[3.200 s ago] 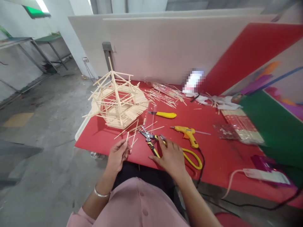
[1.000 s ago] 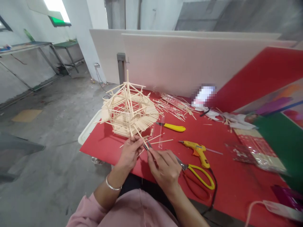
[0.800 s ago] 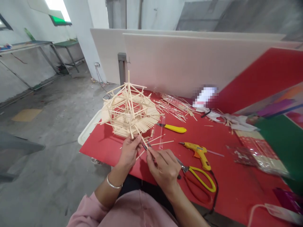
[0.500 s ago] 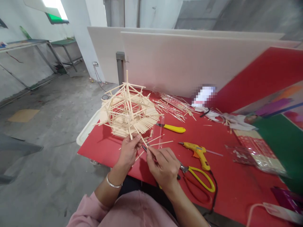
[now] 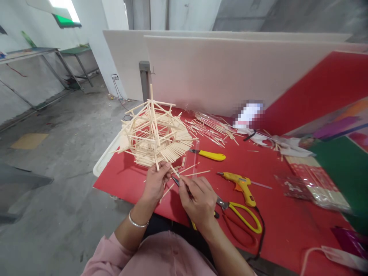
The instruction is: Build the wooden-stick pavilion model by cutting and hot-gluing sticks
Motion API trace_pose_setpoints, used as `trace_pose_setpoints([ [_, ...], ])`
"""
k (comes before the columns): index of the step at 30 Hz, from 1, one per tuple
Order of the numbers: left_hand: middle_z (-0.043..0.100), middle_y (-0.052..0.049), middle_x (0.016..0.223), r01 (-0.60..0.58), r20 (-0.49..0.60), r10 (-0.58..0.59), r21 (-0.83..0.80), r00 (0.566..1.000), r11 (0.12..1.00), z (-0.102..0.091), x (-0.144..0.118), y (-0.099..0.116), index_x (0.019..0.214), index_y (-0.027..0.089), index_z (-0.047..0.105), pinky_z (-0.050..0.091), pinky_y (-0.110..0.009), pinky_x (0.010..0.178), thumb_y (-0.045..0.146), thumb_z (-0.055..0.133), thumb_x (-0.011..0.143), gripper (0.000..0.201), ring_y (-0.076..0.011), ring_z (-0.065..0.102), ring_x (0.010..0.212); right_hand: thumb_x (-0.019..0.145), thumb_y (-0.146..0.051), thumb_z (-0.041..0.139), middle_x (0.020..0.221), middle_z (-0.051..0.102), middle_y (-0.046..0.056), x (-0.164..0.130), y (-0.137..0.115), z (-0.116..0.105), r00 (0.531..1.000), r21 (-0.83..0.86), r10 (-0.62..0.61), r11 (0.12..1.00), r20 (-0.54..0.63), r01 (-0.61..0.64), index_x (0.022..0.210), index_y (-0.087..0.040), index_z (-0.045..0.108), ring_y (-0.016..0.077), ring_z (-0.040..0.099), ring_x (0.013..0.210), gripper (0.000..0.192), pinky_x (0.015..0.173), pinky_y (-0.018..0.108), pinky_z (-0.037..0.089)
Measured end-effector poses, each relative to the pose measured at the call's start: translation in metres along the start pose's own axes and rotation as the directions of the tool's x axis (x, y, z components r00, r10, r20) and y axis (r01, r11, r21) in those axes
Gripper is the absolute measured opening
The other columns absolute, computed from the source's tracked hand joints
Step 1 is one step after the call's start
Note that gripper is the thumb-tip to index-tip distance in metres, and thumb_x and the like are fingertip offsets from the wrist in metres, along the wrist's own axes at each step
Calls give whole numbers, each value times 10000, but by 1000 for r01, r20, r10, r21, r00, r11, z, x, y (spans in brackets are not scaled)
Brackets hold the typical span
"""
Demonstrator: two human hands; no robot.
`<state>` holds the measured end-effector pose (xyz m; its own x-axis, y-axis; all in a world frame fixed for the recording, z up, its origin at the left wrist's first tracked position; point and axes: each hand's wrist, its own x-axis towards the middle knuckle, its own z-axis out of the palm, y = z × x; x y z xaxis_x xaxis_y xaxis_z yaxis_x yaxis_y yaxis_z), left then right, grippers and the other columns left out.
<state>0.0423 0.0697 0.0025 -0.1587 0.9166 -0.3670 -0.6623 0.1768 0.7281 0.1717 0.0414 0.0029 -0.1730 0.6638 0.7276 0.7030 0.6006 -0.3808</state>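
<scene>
I count two hands low in my view: the left hand (image 5: pixel 155 184) pinches one thin wooden stick (image 5: pixel 166 189) between thumb and fingers, and the right hand (image 5: pixel 199 201) is clenched round one pair of small pliers (image 5: pixel 184 186), whose tips meet the stick right beside the left fingertips. The stick sits at the near edge of the red table (image 5: pixel 281 230), at 6 o'clock from the one stick house model (image 5: pixel 153 134), which stands just above the left hand. At 3 o'clock from the right hand lies one pair of yellow-handled scissors (image 5: pixel 244 218), touching nothing I can name. One yellow glue gun (image 5: pixel 240 184) lies at 1 o'clock from that hand, one yellow utility knife (image 5: pixel 209 155) at 12 o'clock. The loose sticks (image 5: pixel 209 128) past the knife are too many and too tangled for me to count. As for containers: clear packets (image 5: pixel 313 184) at the far right seem to hold stick bundles, though it is blurred out there.
</scene>
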Motion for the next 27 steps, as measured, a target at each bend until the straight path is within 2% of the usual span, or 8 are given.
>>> trace_pose_setpoints([
  [6,573,33,535,19,-15,-19,12,1000,1000,3,-1,4,674,132,593,356,-161,464,323,858,509,366,-48,494,462,848,-154,586,759,703,41,7,-1,0,1000,12,17,1000,17,-17,935,-176,696,140,594,668,142,694,286,463],
  [11,577,30,535,11,-27,-12,-7,1000,1000,5,0,3,656,127,595,368,-160,471,307,846,520,338,-46,493,459,856,-199,618,767,702,42,12,0,6,999,-46,22,999,43,-20,935,-178,701,138,580,654,116,693,286,449],
  [20,580,22,550,-7,-46,6,-27,999,1000,3,0,4,652,130,584,373,-173,485,330,830,541,336,-54,497,472,852,-199,614,759,695,41,19,0,9,1000,-70,12,998,25,-10,888,-175,703,137,582,655,99,704,291,460],
  [27,574,19,567,-32,-45,32,-3,998,999,1,3,2,643,138,581,363,-172,484,304,796,580,279,-53,478,480,846,-206,613,835,715,36,19,-1,19,998,-105,58,993,1,-57,888,-189,702,135,630,749,100,737,246,470],
])
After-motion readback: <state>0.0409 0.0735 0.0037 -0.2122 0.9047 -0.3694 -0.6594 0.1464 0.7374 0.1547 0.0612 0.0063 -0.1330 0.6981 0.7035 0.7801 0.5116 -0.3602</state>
